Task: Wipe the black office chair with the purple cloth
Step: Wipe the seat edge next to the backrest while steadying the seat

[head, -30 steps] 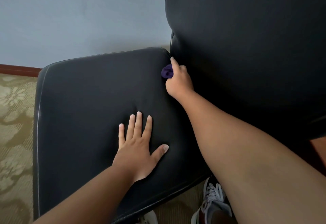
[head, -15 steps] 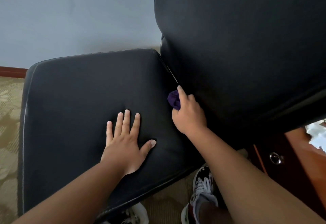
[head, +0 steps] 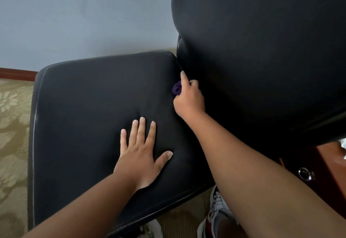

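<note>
The black office chair fills the view: its seat cushion [head: 84, 116] lies in the middle and its backrest [head: 262, 50] rises at the right. My right hand [head: 189, 99] grips the bunched purple cloth [head: 177, 88] in the crease where seat meets backrest, index finger stretched along the seam. Only a small fold of the cloth shows past the fingers. My left hand [head: 142, 153] rests flat on the seat, fingers spread and straight.
A grey wall [head: 84, 13] stands behind the chair with a red-brown skirting board [head: 16, 72] at its foot. Patterned beige carpet [head: 13, 134] lies at the left. A wooden drawer front with a metal ring pull [head: 306, 174] sits at the lower right. My sneakers [head: 217, 213] show below the seat.
My right hand with the cloth slid toward me along the seat-back crease, then back away along it. My left hand stayed flat on the seat.
</note>
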Demonstrator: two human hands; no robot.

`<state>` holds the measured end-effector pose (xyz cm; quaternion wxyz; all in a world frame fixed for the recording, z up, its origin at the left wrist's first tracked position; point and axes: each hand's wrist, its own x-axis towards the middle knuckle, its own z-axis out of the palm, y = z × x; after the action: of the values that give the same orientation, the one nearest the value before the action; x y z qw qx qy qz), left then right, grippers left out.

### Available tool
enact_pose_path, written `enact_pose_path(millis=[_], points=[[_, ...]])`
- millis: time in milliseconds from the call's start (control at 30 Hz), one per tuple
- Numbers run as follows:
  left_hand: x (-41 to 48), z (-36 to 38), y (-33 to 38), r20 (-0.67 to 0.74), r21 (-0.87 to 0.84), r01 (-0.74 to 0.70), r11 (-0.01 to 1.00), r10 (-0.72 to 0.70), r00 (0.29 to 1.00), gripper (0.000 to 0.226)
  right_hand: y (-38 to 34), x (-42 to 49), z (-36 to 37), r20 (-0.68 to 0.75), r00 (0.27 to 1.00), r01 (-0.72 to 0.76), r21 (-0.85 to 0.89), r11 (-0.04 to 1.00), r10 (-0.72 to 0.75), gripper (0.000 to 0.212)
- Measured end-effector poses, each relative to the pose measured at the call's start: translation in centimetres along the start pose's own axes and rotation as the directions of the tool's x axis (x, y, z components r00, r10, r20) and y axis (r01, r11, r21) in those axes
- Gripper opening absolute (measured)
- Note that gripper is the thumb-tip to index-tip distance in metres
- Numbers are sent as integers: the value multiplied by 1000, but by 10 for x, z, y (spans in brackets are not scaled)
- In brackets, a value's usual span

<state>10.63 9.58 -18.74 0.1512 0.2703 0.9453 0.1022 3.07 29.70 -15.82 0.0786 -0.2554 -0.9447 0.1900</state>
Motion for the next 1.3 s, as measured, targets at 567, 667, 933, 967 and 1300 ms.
enact_pose_path(millis=[567,667,933,967,1300], points=[[2,-9,9,111,61,85,994,-92,990,98,43,-64,-34,107,993,53,-79,995,-45,67],[2,-9,10,98,68,81,994,-88,991,96,57,-101,-42,106,994,25,-102,994,-14,67],[-3,-7,0,22,21,27,999,-27,999,97,57,-139,-35,23,997,-74,-46,996,75,74],[-3,-6,-2,13,12,17,1000,-17,1000,98,55,-136,-33,2,997,-74,-11,997,74,73],[1,2,-10,-55,-11,-18,1000,17,998,104,9,-25,-6,-14,999,-45,47,998,46,63]])
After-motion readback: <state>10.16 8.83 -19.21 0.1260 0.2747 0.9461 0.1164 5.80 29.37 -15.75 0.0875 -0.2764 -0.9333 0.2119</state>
